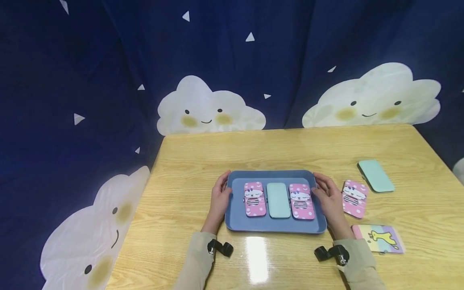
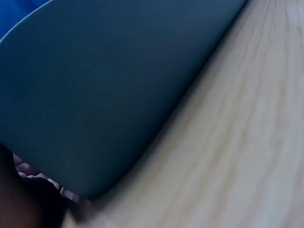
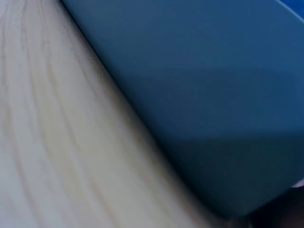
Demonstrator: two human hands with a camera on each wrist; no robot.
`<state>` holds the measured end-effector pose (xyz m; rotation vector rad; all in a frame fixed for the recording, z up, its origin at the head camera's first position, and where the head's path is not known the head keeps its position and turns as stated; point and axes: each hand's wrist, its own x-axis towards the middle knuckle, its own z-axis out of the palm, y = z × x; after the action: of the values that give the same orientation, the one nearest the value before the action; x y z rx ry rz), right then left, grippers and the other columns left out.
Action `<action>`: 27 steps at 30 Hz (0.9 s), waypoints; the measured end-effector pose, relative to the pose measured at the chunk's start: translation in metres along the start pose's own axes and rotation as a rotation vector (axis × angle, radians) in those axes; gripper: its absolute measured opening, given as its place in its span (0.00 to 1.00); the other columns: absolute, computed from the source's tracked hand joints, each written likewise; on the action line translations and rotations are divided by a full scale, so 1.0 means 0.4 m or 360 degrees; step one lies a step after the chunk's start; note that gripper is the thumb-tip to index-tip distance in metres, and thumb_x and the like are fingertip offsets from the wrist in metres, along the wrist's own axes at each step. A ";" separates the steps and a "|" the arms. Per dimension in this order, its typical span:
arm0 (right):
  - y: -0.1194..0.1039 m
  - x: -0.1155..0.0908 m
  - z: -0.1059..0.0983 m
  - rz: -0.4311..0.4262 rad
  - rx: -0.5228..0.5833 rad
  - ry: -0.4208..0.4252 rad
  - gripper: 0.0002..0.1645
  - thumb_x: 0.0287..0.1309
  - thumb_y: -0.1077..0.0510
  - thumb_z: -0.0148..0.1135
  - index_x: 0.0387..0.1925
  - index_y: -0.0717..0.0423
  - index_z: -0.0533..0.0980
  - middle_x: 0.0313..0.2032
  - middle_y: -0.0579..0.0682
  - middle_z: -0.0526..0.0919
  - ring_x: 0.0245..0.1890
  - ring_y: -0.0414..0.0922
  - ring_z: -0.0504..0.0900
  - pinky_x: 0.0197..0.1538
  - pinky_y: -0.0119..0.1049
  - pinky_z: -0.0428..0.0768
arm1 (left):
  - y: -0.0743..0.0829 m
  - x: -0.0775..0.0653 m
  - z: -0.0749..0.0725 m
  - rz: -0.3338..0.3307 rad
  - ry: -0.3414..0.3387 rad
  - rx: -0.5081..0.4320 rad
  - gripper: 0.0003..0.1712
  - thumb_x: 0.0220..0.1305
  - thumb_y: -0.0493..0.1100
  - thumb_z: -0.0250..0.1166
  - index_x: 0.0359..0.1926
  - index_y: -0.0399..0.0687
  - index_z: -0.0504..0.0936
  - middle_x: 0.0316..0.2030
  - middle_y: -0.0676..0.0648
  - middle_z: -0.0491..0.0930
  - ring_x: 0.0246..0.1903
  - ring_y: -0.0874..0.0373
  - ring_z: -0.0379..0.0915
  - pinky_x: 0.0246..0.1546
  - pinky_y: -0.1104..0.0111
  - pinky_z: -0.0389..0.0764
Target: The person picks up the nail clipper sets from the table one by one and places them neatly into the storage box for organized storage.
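Observation:
A blue rectangular tray (image 1: 237,219) lies on the wooden table in the head view. Its left end is gripped by my left hand (image 1: 220,198), thumb at the rim and fingers along the outside. At the opposite end my right hand (image 1: 330,200) holds the rim the same way. Inside stand three flat cases in a row: a pink cartoon case (image 1: 255,199), a mint case (image 1: 278,200) and another pink cartoon case (image 1: 301,202). Both wrist views show the tray's outer wall (image 2: 109,85) close against the tabletop, with the fingers mostly hidden.
Right of the tray lie a mint case (image 1: 376,175), a pink cartoon case (image 1: 355,198) and a striped giraffe case (image 1: 378,238), the last beside my right sleeve. A dark blue curtain (image 1: 232,52) with clouds hangs behind the wooden table (image 1: 174,193).

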<state>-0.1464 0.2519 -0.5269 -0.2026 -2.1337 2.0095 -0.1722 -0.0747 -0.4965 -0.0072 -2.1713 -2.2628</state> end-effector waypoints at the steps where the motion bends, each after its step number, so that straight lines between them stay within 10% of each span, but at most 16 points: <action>1: -0.001 -0.001 0.002 -0.0032 0.0045 0.0029 0.27 0.65 0.73 0.52 0.66 0.64 0.68 0.65 0.58 0.73 0.64 0.41 0.71 0.60 0.22 0.70 | 0.000 0.000 0.000 -0.0004 0.0002 0.0000 0.36 0.55 0.21 0.48 0.68 0.30 0.66 0.68 0.33 0.66 0.69 0.40 0.59 0.69 0.54 0.61; 6: -0.030 -0.023 0.014 -0.0433 0.0083 0.0282 0.22 0.63 0.78 0.47 0.57 0.72 0.72 0.56 0.66 0.79 0.54 0.45 0.80 0.55 0.27 0.77 | -0.001 0.001 -0.001 -0.0013 0.0011 0.0024 0.35 0.57 0.23 0.48 0.68 0.33 0.67 0.67 0.35 0.67 0.69 0.41 0.60 0.69 0.53 0.62; 11: -0.052 -0.044 0.016 -0.0889 -0.0412 0.0729 0.20 0.56 0.79 0.48 0.46 0.70 0.80 0.40 0.64 0.84 0.31 0.39 0.77 0.32 0.20 0.70 | -0.001 -0.001 -0.002 -0.0035 0.0006 0.0016 0.35 0.58 0.23 0.48 0.69 0.34 0.67 0.67 0.36 0.67 0.68 0.43 0.61 0.68 0.53 0.63; 14: -0.033 -0.038 0.001 -0.1013 -0.0600 0.0900 0.21 0.50 0.79 0.49 0.41 0.68 0.82 0.35 0.64 0.83 0.29 0.44 0.72 0.34 0.24 0.63 | -0.003 -0.001 -0.002 -0.0029 -0.0002 -0.0002 0.35 0.58 0.23 0.48 0.69 0.34 0.67 0.67 0.35 0.68 0.67 0.42 0.63 0.67 0.52 0.64; 27: -0.004 -0.063 -0.069 -0.0705 -0.0957 0.0928 0.16 0.53 0.69 0.56 0.44 0.64 0.80 0.48 0.60 0.83 0.51 0.63 0.69 0.63 0.57 0.41 | 0.002 -0.003 0.001 -0.0033 -0.0003 0.0022 0.35 0.57 0.24 0.48 0.68 0.33 0.66 0.65 0.34 0.68 0.66 0.40 0.64 0.66 0.50 0.65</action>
<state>-0.1154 0.2725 -0.5251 -0.3193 -2.0715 0.8915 -0.1708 -0.0742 -0.4955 0.0135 -2.1980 -2.2595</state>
